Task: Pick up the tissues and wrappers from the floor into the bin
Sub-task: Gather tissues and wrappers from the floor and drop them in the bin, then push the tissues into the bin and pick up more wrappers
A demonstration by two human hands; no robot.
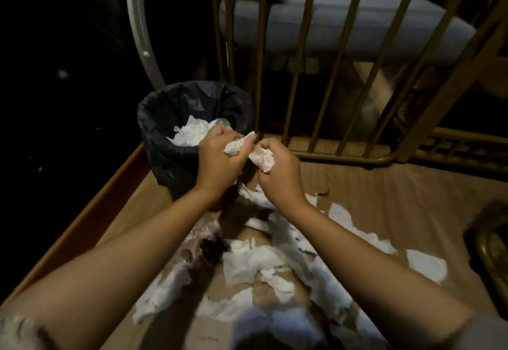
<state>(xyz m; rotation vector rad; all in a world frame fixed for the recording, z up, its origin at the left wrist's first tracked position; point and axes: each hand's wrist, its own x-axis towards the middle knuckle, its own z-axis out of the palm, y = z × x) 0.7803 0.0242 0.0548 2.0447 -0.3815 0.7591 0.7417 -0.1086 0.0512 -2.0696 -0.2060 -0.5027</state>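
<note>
Both fists closed on crumpled white tissue wads, left hand (217, 157) w/ one (233, 147), right hand (280, 173) w/ another (261, 158), just beside black-lined bin (154, 118); prob. featherlight, soft, tearable, so bunch whole.

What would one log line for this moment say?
left hand: tissue wad | right hand: tissue wad | bin: partly filled | floor: tissues remain

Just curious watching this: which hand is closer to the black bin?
Left. The left hand is at the rim of the bin, clutching tissue. The right hand is further right, off the bin, also clutching tissue.
</note>
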